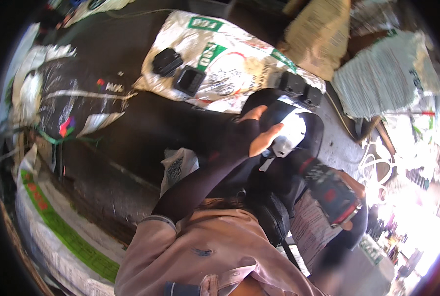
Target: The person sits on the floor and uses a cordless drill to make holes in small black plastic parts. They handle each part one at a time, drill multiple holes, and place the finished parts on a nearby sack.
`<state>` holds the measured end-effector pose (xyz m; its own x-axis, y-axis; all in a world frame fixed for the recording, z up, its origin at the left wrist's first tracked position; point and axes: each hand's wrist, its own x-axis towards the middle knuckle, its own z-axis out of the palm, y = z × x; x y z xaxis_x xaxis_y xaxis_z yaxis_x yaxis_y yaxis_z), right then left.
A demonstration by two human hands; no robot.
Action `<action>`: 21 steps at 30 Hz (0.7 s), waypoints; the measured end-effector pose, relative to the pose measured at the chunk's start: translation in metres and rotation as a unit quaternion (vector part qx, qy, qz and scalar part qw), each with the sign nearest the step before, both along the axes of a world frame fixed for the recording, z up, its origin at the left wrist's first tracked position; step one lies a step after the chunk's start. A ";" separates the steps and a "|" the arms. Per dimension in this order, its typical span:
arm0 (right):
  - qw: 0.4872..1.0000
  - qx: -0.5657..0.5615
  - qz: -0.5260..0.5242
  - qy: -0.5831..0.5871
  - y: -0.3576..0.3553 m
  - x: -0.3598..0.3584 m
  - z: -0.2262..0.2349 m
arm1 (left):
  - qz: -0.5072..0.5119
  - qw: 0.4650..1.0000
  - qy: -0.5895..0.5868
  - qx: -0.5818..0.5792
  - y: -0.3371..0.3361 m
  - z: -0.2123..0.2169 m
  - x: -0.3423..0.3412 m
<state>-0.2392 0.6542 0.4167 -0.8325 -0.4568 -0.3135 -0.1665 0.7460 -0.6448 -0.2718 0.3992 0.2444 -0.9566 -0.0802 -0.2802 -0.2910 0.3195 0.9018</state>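
Observation:
A cordless drill [331, 192], dark with red accents, is gripped in my right hand [354, 186]. Its front end points up and left toward my lap. My left hand [262, 138] holds a white, shiny housing [293, 130] against my dark-clad legs, thumb and fingers at its left side. Strong light washes out the housing's surface, so its details cannot be made out. The drill's tip is lost against the dark clothing, and I cannot tell whether it touches the housing. Just beyond the housing sit black box-shaped parts [299, 89].
Two black square parts [189, 80] lie on a white printed sack [156, 34] ahead. A brown paper sack [318, 34] and a pale woven sack [382, 74] stand at the far right. White cable [375, 165] loops at right. A small plastic bag [178, 167] lies left of my lap.

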 end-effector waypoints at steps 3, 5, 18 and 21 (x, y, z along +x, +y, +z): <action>0.995 -0.036 -0.093 0.029 0.011 0.000 -0.020 | 0.098 0.993 0.058 0.032 -0.009 -0.012 0.020; 0.986 -0.066 -0.146 0.049 0.012 0.001 -0.044 | 0.137 0.990 0.042 0.006 -0.024 -0.031 0.039; 0.944 0.072 -0.088 0.308 -0.068 -0.007 -0.106 | 0.011 0.932 -0.126 -0.341 -0.165 -0.212 0.250; 0.936 0.082 -0.109 0.323 -0.077 -0.006 -0.111 | -0.069 0.908 -0.189 -0.368 -0.170 -0.247 0.256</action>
